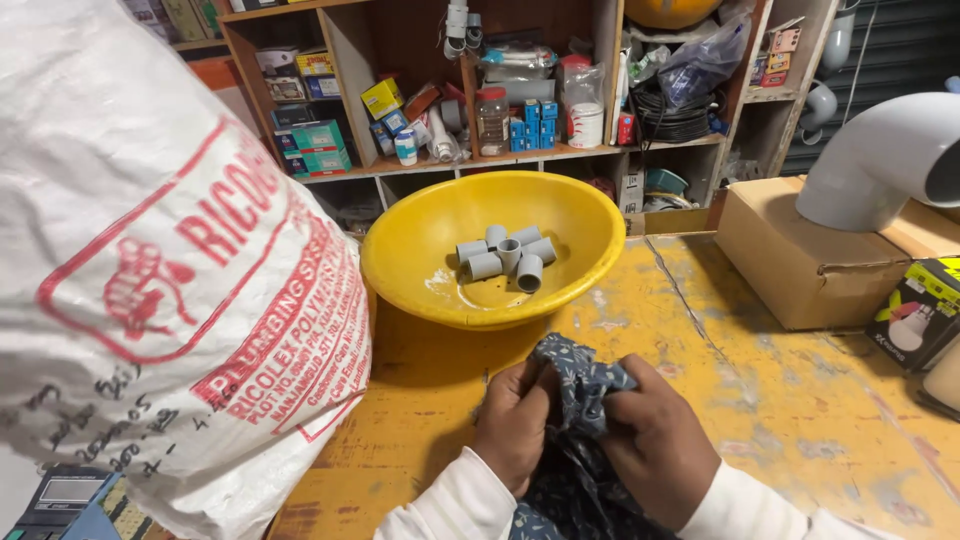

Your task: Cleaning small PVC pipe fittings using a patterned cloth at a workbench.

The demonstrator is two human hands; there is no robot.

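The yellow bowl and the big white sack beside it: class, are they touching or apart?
Cannot tell. In the head view the yellow bowl's left rim meets the white sack's edge, but the sack may simply overlap it.

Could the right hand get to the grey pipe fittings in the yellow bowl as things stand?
Probably yes: the bowl lies open-topped just beyond the right hand, nothing between, but that hand now grips the dark cloth.

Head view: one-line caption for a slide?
Both hands, left hand and right hand, grip a dark patterned cloth before a yellow bowl of grey pipe fittings.
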